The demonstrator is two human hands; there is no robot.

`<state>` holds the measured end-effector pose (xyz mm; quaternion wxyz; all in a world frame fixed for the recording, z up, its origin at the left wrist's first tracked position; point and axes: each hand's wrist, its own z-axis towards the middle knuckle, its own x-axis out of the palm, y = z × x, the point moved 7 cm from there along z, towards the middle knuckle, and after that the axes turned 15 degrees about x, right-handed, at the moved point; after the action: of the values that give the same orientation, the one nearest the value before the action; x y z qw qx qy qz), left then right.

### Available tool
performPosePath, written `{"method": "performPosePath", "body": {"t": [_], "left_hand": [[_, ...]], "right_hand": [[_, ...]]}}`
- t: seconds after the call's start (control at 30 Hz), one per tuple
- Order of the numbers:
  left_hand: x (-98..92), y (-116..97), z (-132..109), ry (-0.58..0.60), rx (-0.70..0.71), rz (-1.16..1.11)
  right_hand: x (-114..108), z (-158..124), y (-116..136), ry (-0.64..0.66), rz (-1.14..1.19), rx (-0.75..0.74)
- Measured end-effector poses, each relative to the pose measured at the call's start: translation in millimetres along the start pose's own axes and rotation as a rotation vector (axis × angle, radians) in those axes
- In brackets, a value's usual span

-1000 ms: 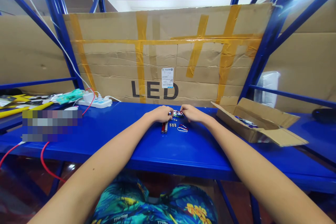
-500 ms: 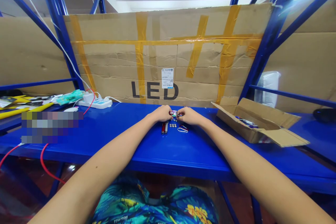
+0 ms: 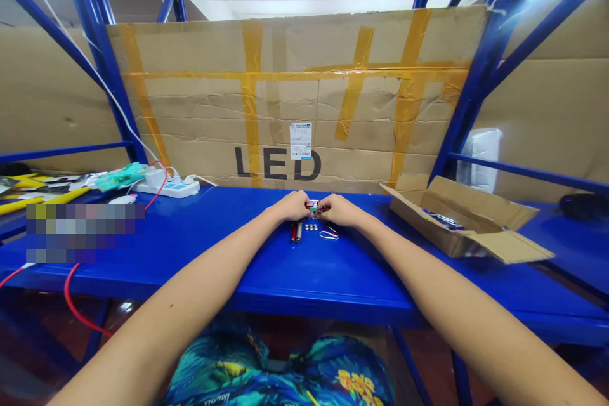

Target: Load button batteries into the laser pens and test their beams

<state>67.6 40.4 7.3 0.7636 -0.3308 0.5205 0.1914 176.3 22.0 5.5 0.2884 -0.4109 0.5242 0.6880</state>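
My left hand (image 3: 294, 205) and my right hand (image 3: 339, 209) meet over the blue shelf (image 3: 266, 266), fingers pinched together on a small shiny part (image 3: 314, 205) held between them. Just below the hands lie a small red and dark cylinder (image 3: 295, 231), several small round metal pieces (image 3: 311, 226) and a thin metal clip (image 3: 328, 233). What the pinched part is stays too small to make out.
An open cardboard box (image 3: 464, 222) with small items inside sits at the right. A large taped cardboard sheet marked LED (image 3: 295, 98) stands behind. A white power strip (image 3: 164, 187) with red and white cables, and yellow items, lie at the left. Blue rack posts frame both sides.
My right hand moved left to meet my left hand, and both now pinch the small part together. The view shifted slightly.
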Motion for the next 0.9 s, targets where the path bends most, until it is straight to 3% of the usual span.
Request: {"method": "performPosePath", "body": {"t": [0.9], "left_hand": [[-5.5,-5.9,-11.7,0.079,0.013,-0.085]], "right_hand": [[5.2,-3.2,6.4,0.11,-0.013,-0.05]]}}
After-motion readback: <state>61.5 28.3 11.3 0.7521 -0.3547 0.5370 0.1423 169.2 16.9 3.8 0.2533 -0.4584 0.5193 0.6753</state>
